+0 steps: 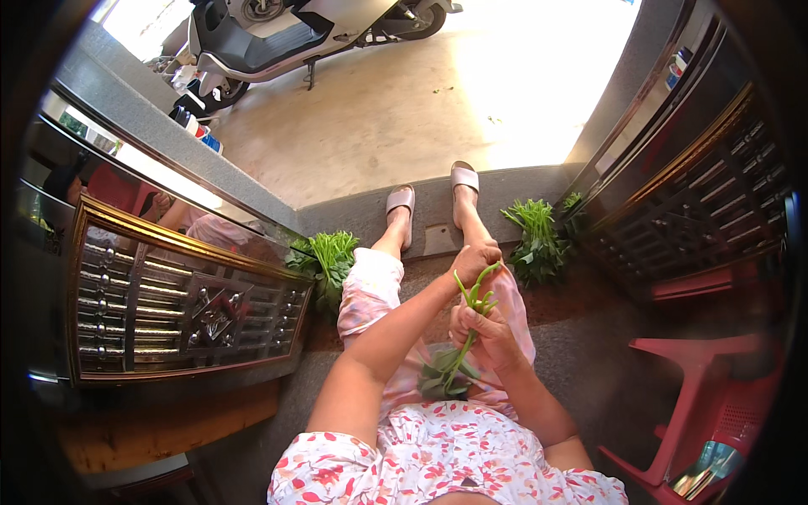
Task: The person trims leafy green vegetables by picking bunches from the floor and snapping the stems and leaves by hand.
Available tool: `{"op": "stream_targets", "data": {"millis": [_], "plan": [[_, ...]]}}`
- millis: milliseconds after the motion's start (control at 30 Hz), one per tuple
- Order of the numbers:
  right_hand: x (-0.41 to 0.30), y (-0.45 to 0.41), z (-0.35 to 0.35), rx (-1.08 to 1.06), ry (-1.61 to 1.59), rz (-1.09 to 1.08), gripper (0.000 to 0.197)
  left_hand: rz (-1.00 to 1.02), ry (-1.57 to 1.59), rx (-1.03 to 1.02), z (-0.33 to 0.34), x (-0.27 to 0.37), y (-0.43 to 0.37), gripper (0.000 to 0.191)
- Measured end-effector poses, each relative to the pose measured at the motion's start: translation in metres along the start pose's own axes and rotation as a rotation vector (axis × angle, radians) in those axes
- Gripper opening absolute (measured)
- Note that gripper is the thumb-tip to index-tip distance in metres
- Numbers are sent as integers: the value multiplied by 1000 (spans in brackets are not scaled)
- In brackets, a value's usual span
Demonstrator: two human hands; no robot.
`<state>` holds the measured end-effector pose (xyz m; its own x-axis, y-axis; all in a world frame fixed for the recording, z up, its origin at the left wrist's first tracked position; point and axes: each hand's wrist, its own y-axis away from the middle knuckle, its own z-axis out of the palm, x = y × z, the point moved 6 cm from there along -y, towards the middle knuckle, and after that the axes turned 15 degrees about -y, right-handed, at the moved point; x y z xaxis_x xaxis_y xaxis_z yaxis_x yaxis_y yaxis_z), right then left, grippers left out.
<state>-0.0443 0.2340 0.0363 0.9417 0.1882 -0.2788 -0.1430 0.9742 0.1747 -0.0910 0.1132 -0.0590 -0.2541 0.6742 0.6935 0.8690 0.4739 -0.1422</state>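
My right hand is closed around a small bunch of leafy green stems over my lap. The pale stem ends stick up past my fingers, and dark leaves hang below, towards my shirt. My left hand is just beyond the stem ends, by my right knee, with its fingers curled; whether it grips anything is hidden. Larger piles of the same kind of greens lie on the floor, one to the left and one to the right of my legs.
Ornate metal door panels stand on both sides. A stone threshold lies under my sandalled feet. Outside, a scooter is parked on concrete near several containers. A red plastic chair stands at the right, with something shiny on it.
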Motion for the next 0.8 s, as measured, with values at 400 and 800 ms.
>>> {"op": "stream_targets", "data": {"millis": [400, 800], "plan": [[-27, -12, -23, 259, 97, -174, 23, -869, -71, 372, -43, -78, 37, 13], [-78, -83, -29, 400, 460, -216, 25, -478, 1007, 33, -92, 31, 54, 26]]}}
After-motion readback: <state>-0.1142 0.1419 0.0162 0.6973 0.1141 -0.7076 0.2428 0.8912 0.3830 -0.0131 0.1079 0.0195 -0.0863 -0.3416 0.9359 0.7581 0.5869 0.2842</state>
